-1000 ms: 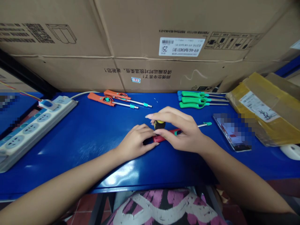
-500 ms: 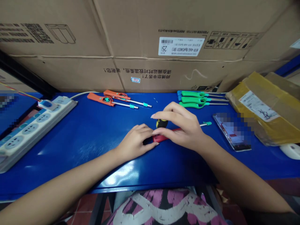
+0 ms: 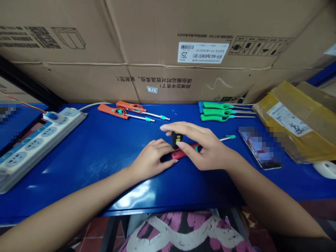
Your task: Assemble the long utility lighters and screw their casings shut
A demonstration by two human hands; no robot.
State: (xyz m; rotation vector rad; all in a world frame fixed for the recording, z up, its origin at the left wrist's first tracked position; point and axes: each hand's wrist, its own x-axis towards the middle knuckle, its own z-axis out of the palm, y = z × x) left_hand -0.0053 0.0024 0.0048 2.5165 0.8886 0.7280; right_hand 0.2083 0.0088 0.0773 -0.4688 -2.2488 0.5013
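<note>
A red gas lighter (image 3: 182, 152) lies on the blue tabletop, its metal tube with a green tip pointing right. My left hand (image 3: 153, 157) is closed on the end of its handle, thumb in front and fingers behind. In my right hand (image 3: 202, 143) is a short black and yellow screwdriver (image 3: 177, 140), gripped between thumb and fingers. The screwdriver stands nearly upright, its thin shaft down at the handle end near my left fingertips. Whether its tip sits in a screw is too small to tell.
Two orange lighters (image 3: 114, 111) lie at the back left, several green and blue ones (image 3: 215, 112) at the back right. A phone (image 3: 259, 148) and a yellow-taped parcel (image 3: 294, 129) are to the right. A white power strip (image 3: 39, 145) runs along the left. A large cardboard box (image 3: 157, 52) walls the back.
My right hand has shifted slightly left and its fingers have rolled over the screwdriver, which stands more upright and shows more of its handle. My left hand has stayed put.
</note>
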